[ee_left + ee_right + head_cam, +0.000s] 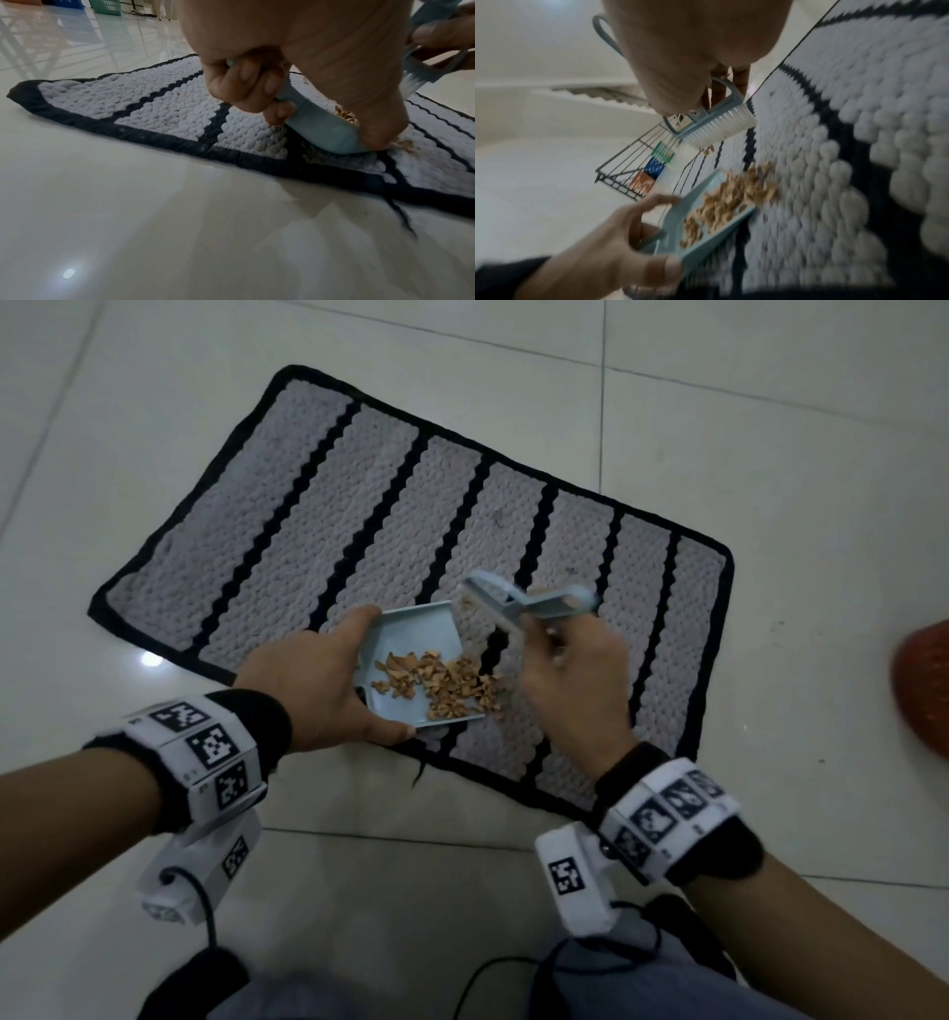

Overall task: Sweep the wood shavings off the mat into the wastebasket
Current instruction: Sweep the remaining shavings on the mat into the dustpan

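A grey mat (pixel 328 505) with black stripes lies on the tiled floor. My left hand (pixel 313 680) grips a pale blue dustpan (pixel 411 629) that rests on the mat's near edge. Brown wood shavings (pixel 441 683) are heaped in the pan, and a few spill over its right lip onto the mat. My right hand (pixel 570 670) holds a pale blue hand brush (pixel 518 600), lifted just above the pan's far right corner. In the right wrist view the brush's white bristles (pixel 718 130) hang clear of the shavings (pixel 731 201). In the left wrist view my fingers (pixel 246 85) curl round the dustpan (pixel 321 125).
An orange-red wastebasket (pixel 924 685) shows at the right edge of the head view, on the floor beside the mat. Green, blue and orange baskets (pixel 654 168) stand far off by a metal rack. Cables and my knees are at the bottom of the head view.
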